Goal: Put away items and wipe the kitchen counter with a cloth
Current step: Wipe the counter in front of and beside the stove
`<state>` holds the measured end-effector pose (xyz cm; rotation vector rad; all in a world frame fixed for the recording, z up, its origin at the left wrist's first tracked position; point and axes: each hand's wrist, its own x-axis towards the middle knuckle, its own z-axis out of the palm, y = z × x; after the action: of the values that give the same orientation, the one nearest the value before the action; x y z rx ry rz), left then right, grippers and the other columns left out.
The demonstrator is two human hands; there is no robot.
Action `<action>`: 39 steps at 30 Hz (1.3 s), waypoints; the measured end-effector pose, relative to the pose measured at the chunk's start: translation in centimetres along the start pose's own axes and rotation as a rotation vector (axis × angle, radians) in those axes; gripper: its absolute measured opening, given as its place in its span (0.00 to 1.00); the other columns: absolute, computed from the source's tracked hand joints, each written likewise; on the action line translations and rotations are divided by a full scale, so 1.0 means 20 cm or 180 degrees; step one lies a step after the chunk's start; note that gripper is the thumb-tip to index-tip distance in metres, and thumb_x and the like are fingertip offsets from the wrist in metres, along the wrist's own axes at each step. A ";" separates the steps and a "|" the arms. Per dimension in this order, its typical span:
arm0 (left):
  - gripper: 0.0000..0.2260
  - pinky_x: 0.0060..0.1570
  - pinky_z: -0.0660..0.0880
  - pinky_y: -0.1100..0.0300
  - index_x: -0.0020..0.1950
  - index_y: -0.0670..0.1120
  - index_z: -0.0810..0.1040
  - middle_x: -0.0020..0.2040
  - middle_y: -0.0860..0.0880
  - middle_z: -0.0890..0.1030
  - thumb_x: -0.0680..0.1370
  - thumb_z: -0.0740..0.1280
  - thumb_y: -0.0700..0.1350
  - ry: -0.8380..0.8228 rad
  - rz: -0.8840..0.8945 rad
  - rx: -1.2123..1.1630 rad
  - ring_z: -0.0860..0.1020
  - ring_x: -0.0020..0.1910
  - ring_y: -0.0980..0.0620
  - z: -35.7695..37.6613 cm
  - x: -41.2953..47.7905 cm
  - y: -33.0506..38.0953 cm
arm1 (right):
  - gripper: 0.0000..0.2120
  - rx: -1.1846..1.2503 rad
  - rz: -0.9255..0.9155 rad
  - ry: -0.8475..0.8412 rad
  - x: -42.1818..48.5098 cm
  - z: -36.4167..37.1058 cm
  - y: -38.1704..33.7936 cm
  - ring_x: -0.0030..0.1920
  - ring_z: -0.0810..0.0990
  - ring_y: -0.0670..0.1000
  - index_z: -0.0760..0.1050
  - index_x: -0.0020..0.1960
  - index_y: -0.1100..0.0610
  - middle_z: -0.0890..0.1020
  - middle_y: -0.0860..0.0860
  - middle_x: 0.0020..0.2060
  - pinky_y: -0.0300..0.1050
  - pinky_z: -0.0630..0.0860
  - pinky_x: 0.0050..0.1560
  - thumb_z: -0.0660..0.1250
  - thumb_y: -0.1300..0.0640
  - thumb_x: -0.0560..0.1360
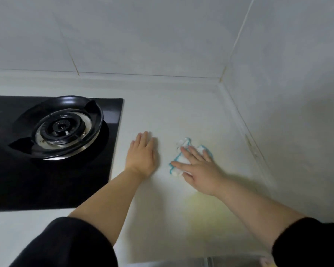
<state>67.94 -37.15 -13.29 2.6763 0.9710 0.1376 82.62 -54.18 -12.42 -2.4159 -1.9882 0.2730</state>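
A white cloth with a blue-green edge lies crumpled on the pale kitchen counter, right of centre. My right hand presses flat on it with the fingers spread and straight, covering most of the cloth. To its left, my left hand rests palm down on the bare counter, fingers straight and together, a short gap from the cloth.
A black glass gas hob with a round burner fills the left side, its right edge close to my left hand. Tiled walls meet in a corner at the back right. A metal edge shows at the bottom.
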 end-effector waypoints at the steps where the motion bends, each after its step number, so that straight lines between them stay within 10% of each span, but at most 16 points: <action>1: 0.36 0.72 0.51 0.47 0.76 0.47 0.59 0.78 0.42 0.54 0.70 0.36 0.56 -0.0093 -0.0005 0.0038 0.51 0.76 0.41 0.02 0.07 0.05 | 0.30 0.0007 0.0234 0.0009 0.02 -0.01 0.06 0.77 0.49 0.57 0.61 0.72 0.36 0.54 0.51 0.77 0.64 0.48 0.72 0.42 0.41 0.70; 6: 0.27 0.74 0.44 0.48 0.78 0.53 0.44 0.79 0.48 0.43 0.79 0.40 0.56 -0.0284 0.0111 0.0510 0.41 0.77 0.45 0.13 0.24 0.13 | 0.24 0.0104 0.1182 0.0123 0.27 -0.02 0.29 0.77 0.44 0.57 0.53 0.74 0.36 0.47 0.50 0.78 0.59 0.45 0.73 0.52 0.48 0.80; 12: 0.37 0.74 0.42 0.49 0.78 0.53 0.41 0.79 0.50 0.41 0.68 0.28 0.58 -0.0233 0.0140 0.0510 0.40 0.77 0.47 0.15 0.24 0.12 | 0.25 0.0344 0.1748 -0.0090 0.75 -0.14 0.47 0.76 0.43 0.59 0.50 0.76 0.42 0.46 0.50 0.78 0.59 0.45 0.73 0.50 0.48 0.81; 21: 0.37 0.74 0.40 0.51 0.77 0.46 0.35 0.78 0.48 0.39 0.69 0.29 0.58 -0.0206 0.0093 0.0404 0.37 0.76 0.49 0.15 0.24 0.12 | 0.30 0.0265 0.0507 0.0126 0.38 -0.07 0.17 0.77 0.43 0.51 0.52 0.76 0.43 0.48 0.46 0.77 0.54 0.45 0.74 0.45 0.47 0.73; 31: 0.37 0.74 0.40 0.49 0.78 0.46 0.39 0.78 0.49 0.38 0.69 0.29 0.57 -0.0253 0.0080 0.0490 0.36 0.76 0.48 0.14 0.26 0.12 | 0.31 0.0732 0.1124 0.0074 0.99 -0.20 0.36 0.77 0.47 0.49 0.55 0.76 0.51 0.53 0.47 0.77 0.53 0.47 0.73 0.59 0.57 0.75; 35: 0.38 0.74 0.40 0.49 0.78 0.45 0.40 0.78 0.48 0.38 0.68 0.28 0.57 -0.0279 0.0102 0.0565 0.36 0.76 0.48 0.14 0.26 0.13 | 0.30 0.0647 0.0552 0.0070 0.79 -0.15 0.18 0.77 0.46 0.47 0.54 0.77 0.52 0.53 0.45 0.77 0.53 0.46 0.75 0.57 0.60 0.76; 39: 0.38 0.74 0.41 0.49 0.78 0.46 0.39 0.78 0.49 0.39 0.68 0.28 0.57 -0.0270 0.0114 0.0562 0.37 0.77 0.48 0.13 0.25 0.12 | 0.33 0.0320 0.1355 0.0123 0.45 -0.11 0.41 0.77 0.45 0.47 0.47 0.78 0.54 0.48 0.47 0.78 0.52 0.45 0.75 0.56 0.61 0.77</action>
<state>73.81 -36.35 -15.15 2.8340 0.9498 -0.0568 92.50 -46.85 -12.27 -2.7273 -1.3885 0.3134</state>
